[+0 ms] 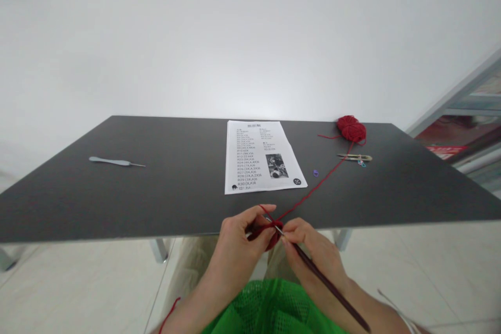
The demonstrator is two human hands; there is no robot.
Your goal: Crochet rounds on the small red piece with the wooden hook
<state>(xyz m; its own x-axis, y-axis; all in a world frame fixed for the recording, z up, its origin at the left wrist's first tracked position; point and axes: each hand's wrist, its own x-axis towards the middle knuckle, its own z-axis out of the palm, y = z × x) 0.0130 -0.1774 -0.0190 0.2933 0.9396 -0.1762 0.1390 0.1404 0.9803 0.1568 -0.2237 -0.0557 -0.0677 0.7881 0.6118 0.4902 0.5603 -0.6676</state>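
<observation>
My left hand point(238, 237) pinches a small piece of red crochet work point(270, 232) just in front of the table's near edge, with the red yarn strand point(313, 190) over its forefinger. My right hand point(313, 250) grips a long dark crochet hook point(324, 282), whose metal tip is stuck into the red piece. The strand runs up and right across the dark table point(117, 188) to a red yarn ball point(351, 128) at the far right.
A printed pattern sheet point(260, 156) lies mid-table. A second grey-handled hook point(113, 162) lies at the left. Small snips point(355, 157) and coloured stitch markers point(315, 173) lie near the ball. Green mesh fabric point(270, 308) covers my lap. A white wall stands behind.
</observation>
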